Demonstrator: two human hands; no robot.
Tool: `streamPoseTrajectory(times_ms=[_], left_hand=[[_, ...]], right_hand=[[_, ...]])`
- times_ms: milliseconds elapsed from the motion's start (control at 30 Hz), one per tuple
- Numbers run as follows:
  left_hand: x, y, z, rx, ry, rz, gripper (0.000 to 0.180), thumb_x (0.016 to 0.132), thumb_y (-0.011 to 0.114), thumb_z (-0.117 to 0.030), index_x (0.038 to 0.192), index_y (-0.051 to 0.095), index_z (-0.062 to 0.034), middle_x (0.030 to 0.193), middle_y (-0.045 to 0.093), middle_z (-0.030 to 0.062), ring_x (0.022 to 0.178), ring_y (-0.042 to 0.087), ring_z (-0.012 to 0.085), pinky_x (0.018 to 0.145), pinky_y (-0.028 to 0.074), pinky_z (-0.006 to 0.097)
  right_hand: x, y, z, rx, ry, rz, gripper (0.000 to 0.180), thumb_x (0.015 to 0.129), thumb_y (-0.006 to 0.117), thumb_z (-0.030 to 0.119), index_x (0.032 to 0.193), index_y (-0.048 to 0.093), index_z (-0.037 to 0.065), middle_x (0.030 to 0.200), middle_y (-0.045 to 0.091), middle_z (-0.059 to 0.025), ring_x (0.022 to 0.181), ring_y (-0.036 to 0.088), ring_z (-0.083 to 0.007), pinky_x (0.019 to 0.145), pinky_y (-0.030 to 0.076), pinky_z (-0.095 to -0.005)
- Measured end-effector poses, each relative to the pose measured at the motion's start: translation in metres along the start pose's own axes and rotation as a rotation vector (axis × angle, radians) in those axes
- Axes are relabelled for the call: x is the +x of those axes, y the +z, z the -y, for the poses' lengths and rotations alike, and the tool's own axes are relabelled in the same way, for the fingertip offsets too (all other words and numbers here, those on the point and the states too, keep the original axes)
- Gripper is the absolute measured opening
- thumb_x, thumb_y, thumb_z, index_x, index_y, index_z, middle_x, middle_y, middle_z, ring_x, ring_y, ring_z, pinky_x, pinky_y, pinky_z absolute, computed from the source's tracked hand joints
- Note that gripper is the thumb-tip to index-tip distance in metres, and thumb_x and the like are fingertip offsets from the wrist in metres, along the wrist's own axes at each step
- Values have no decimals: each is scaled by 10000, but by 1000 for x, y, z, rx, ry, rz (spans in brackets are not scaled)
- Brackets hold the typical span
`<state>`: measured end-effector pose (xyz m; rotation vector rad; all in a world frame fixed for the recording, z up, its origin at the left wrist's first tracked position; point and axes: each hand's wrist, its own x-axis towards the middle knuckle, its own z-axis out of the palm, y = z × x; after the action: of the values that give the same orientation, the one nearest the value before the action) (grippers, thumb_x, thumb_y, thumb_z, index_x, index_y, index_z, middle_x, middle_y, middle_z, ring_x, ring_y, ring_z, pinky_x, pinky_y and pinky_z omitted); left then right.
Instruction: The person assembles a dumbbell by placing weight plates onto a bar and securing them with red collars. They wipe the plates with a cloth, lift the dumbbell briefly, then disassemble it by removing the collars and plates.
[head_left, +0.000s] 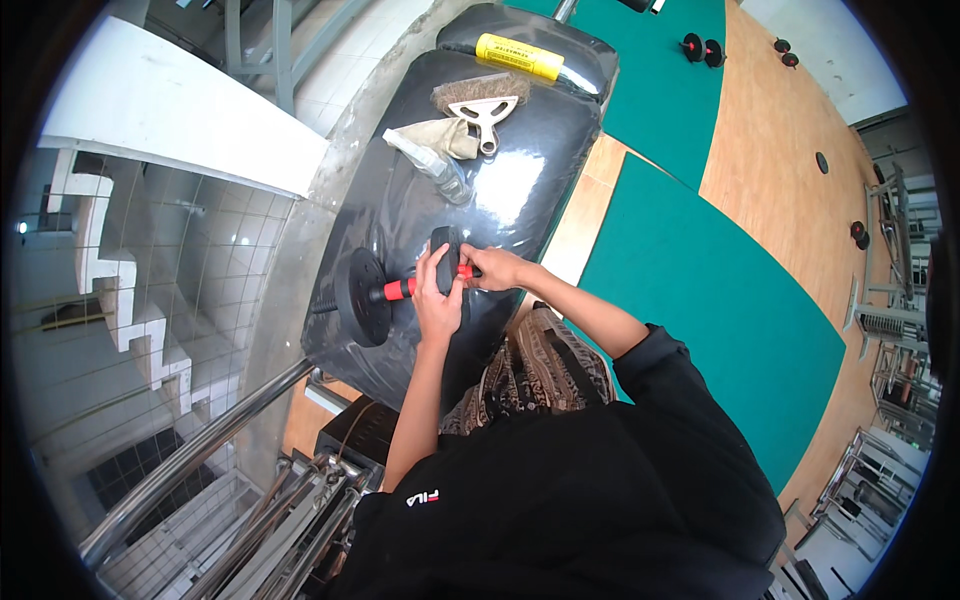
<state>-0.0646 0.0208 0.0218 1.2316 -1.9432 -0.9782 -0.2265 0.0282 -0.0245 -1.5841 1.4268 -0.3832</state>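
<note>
A dumbbell with black plates [365,300] and a red grip [400,289] lies across a black padded bench [400,215] wrapped in shiny plastic. My left hand [437,300] is closed around the smaller-looking black plate [446,243] at the dumbbell's right end, its fingers against the inner side. From the right, my right hand [497,268] grips the red collar nut [466,271] at that end, fingers bent around it. The bar's opposite end, beyond the left plate, shows bare thread.
Farther up the bench lie a brush head [483,105], a beige cloth [445,136], a crumpled clear plastic piece [445,178] and a yellow-labelled roll [520,57]. Green mats [690,300] cover the floor at right, with more dumbbells [703,50] beyond. A metal rail [190,460] runs at lower left.
</note>
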Motion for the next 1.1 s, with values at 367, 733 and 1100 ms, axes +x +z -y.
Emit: streamPoseTrajectory(times_ms=[367, 733, 1100], left_hand=[[7, 0, 2, -26, -32, -30, 456, 753, 624, -73, 1204, 554, -97, 1280, 498, 202, 1188, 480, 383, 979, 399, 413], [13, -2, 6, -85, -27, -23, 469, 750, 621, -58, 1211, 546, -99, 1275, 499, 211, 1179, 485, 389, 979, 401, 407], [13, -3, 6, -51, 2, -44, 488, 730, 627, -62, 1210, 547, -105, 1297, 490, 204, 1175, 493, 382, 966, 413, 402]], right_hand=[[-36, 32, 28, -269, -347, -548, 318, 672, 682, 96, 935, 504, 76, 1015, 489, -114, 908, 533, -296, 833, 424, -378], [-9, -15, -4, -19, 84, -265, 301, 864, 570, 338, 899, 611, 43, 726, 596, -177, 733, 621, -294, 717, 479, -395], [4, -21, 2, 515, 49, -309, 331, 939, 495, 326, 978, 657, 39, 823, 672, -79, 697, 577, -141, 717, 460, -279]])
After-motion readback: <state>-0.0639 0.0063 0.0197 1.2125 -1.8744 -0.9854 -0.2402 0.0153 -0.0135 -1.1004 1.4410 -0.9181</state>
